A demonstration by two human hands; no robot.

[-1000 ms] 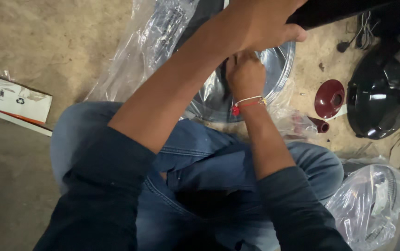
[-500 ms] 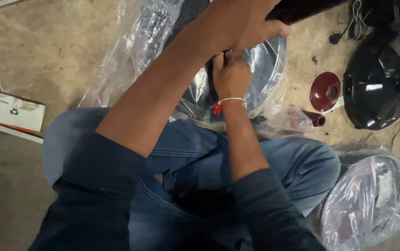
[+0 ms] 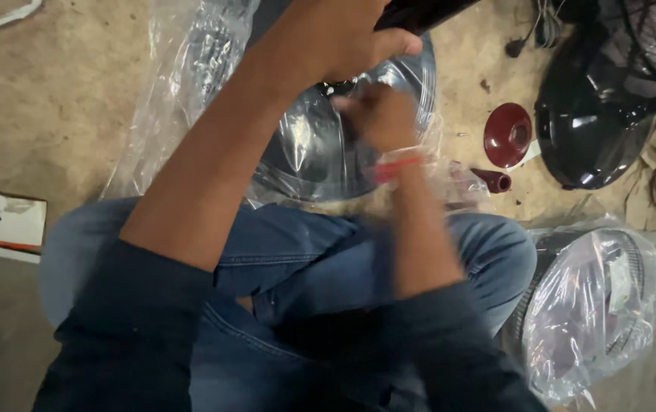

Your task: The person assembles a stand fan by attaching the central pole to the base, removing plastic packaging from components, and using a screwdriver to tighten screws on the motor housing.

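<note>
my left hand [image 3: 335, 38] is clamped round a glossy black bar [image 3: 419, 11], and my right hand [image 3: 377, 114] is blurred right under it, so i can't tell if it's pinching anything. both sit over the shiny round fan part in crinkly clear plastic [image 3: 312, 149]. that wrap looks slick; my grip could slip, and the dark red cap [image 3: 507, 135] beside it could roll off.

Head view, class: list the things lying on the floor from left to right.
White cardboard box → clear plastic bag → dark red round cap → glossy black fan base → plastic-wrapped fan grille.
</note>
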